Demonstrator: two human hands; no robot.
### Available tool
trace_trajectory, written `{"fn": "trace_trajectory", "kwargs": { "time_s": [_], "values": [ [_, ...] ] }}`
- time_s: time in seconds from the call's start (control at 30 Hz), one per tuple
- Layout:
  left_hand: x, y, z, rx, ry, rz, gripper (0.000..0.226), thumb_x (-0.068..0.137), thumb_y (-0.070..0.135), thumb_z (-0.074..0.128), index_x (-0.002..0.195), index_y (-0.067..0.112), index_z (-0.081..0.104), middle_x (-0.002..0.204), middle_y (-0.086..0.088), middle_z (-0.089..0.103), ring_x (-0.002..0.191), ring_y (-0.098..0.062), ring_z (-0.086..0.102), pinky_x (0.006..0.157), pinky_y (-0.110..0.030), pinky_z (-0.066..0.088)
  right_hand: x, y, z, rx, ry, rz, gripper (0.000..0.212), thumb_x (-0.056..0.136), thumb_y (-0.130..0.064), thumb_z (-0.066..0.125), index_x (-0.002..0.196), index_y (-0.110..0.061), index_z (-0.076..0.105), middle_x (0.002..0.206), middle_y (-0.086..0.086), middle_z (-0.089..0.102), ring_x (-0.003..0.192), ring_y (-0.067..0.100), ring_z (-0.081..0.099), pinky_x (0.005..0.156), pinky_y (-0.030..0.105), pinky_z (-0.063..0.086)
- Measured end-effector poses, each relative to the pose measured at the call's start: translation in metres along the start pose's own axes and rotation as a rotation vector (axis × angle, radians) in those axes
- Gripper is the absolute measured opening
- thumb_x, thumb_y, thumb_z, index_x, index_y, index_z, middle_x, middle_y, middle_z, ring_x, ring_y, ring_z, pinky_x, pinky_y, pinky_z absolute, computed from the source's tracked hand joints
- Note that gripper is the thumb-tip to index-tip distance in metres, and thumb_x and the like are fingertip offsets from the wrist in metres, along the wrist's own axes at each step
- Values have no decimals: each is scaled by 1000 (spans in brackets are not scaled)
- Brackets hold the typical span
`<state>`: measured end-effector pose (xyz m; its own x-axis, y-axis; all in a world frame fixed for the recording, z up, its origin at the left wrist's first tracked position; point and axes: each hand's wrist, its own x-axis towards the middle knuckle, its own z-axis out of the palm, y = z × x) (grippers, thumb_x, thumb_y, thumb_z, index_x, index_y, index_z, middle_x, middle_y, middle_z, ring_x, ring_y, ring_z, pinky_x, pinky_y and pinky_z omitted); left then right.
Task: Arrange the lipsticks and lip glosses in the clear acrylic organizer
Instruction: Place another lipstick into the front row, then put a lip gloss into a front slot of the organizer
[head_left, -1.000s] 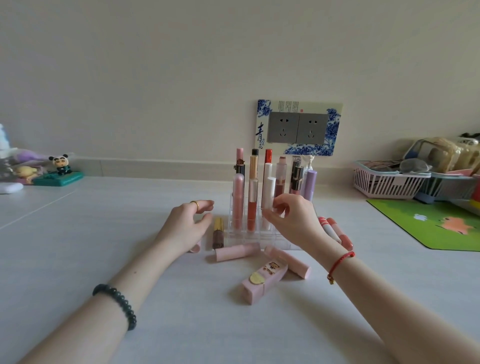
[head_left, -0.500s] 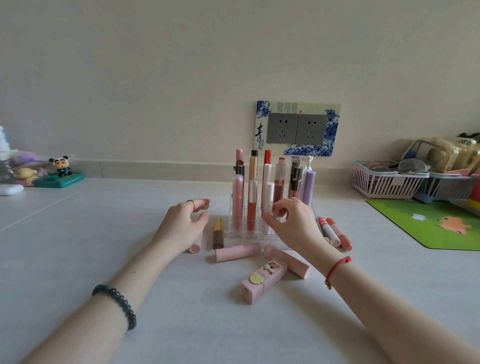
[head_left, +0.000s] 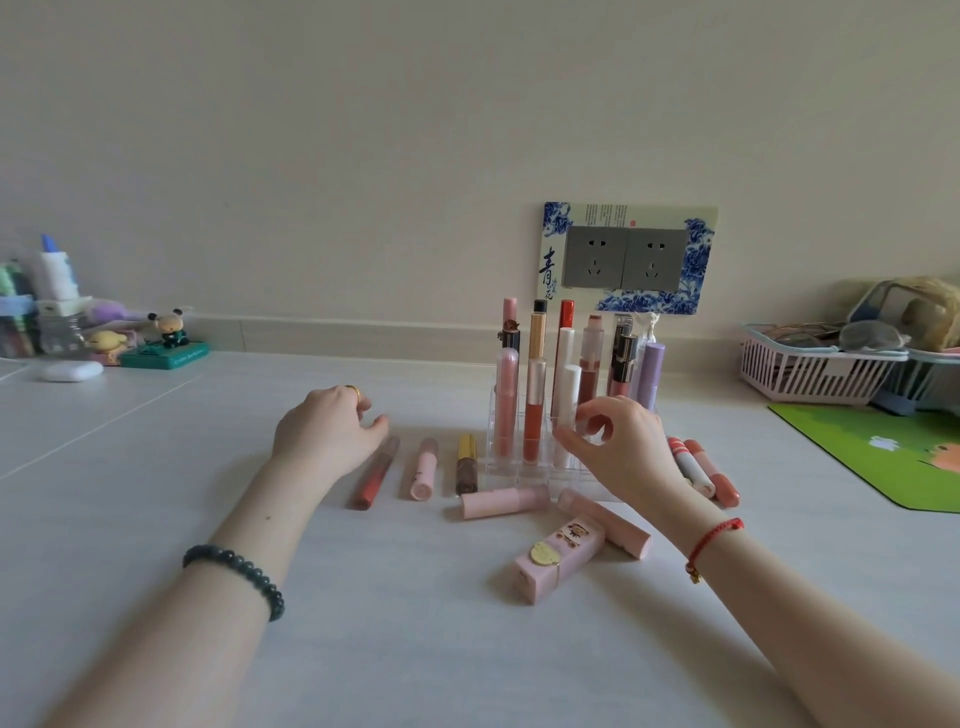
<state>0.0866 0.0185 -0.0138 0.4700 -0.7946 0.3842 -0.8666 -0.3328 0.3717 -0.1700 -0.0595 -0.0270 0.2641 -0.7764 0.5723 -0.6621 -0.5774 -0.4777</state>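
The clear acrylic organizer (head_left: 511, 470) stands mid-table with several lipsticks and glosses upright in it, among them a pink gloss (head_left: 505, 410), an orange-red gloss (head_left: 535, 415) and a white tube (head_left: 566, 395). My right hand (head_left: 623, 452) hovers at the organizer's front right with thumb and fingers loosely curved beside the white tube; nothing shows in its grip. My left hand (head_left: 327, 431) rests relaxed on the table at the top end of a red gloss tube (head_left: 375, 475). Lying loose are a pink tube (head_left: 423, 470), a gold-brown tube (head_left: 466, 465), two pink lipsticks (head_left: 504, 501) (head_left: 608, 522), a pink box (head_left: 561, 558) and two orange sticks (head_left: 704, 473).
A blue-patterned socket plate (head_left: 626, 257) is on the wall behind the organizer. A pink basket (head_left: 815, 366) and a green mat (head_left: 883, 457) sit at the right. Figurines (head_left: 166, 338), bottles and a white case (head_left: 72, 370) stand at the far left.
My left hand has drawn left, away from the organizer, uncovering the red gloss tube and the pink tube. My right hand stays at the organizer's front, fingers slightly more spread.
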Motion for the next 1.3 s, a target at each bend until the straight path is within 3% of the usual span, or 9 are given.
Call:
{"fn": "trace_trajectory", "kwargs": {
  "time_s": [0.23, 0.37, 0.47, 0.67, 0.8, 0.9, 1.0, 1.1, 1.3],
  "values": [
    [-6, -2, 5, 63, -240, -45, 43, 72, 56, 58, 60, 15, 59, 65, -6, 55, 75, -28, 61, 62, -27, 44, -3, -7, -19, 73, 133, -47, 20, 78, -26, 66, 91, -10, 67, 70, -4, 59, 58, 2, 46, 56, 14, 35],
    [-8, 1, 7, 68, -244, -38, 43, 74, 48, 58, 52, 11, 53, 51, -5, 46, 59, -26, 52, 54, -25, 38, -5, -6, -30, 101, 173, -33, 16, 82, -22, 63, 88, -9, 68, 67, 0, 61, 57, 8, 50, 54, 17, 39],
    [-9, 3, 9, 48, -235, -42, 45, 76, 43, 58, 43, 14, 46, 46, -5, 41, 53, -25, 46, 48, -24, 32, -7, -4, -34, 123, 209, -26, 12, 83, -19, 61, 84, -10, 68, 61, -11, 56, 55, 3, 48, 51, 7, 38],
    [-2, 0, 0, -135, -103, -10, 27, 78, 34, 61, 61, 14, 65, 58, -6, 58, 63, -22, 54, 59, -26, 41, -6, -4, -44, 201, 264, -18, 11, 83, -17, 60, 85, -10, 69, 62, -10, 57, 55, 6, 49, 52, 12, 40],
    [0, 17, -17, -715, 85, 106, 10, 81, 25, 64, 72, 22, 63, 62, 10, 63, 56, -4, 58, 54, -16, 45, -6, -13, -56, 373, 246, -61, 8, 82, -16, 62, 87, -16, 68, 72, 1, 67, 64, 21, 61, 62, 28, 52],
    [-12, 45, -25, -1020, 75, 273, 9, 85, 20, 60, 77, 24, 63, 58, 15, 67, 55, 1, 59, 52, -12, 49, -6, -20, -64, 523, 133, -119, 15, 80, -17, 64, 95, -19, 65, 77, -1, 68, 65, 14, 64, 60, 19, 55],
    [-32, 76, -20, -1061, -41, 432, 12, 77, 37, 60, 81, 26, 63, 66, 17, 69, 62, 0, 62, 55, -14, 50, -6, -26, -68, 627, 16, -146, 26, 77, -20, 65, 102, -19, 63, 81, -5, 69, 64, 2, 64, 58, 9, 50],
    [-44, 103, -10, -1019, -133, 491, 25, 68, 49, 60, 83, 30, 64, 74, 13, 69, 69, -5, 64, 60, -15, 50, -6, -28, -67, 662, -49, -168, 26, 72, -30, 65, 97, -25, 64, 82, -7, 70, 69, 7, 66, 60, 9, 50],
    [-44, 132, -5, -904, -107, 548, 7, 79, 37, 61, 85, 35, 63, 79, 16, 68, 71, -3, 65, 67, -17, 54, -3, -22, -68, 731, -52, -160, 16, 78, -15, 65, 78, -31, 65, 67, -12, 69, 62, 1, 64, 58, 10, 50]
  ]
}}
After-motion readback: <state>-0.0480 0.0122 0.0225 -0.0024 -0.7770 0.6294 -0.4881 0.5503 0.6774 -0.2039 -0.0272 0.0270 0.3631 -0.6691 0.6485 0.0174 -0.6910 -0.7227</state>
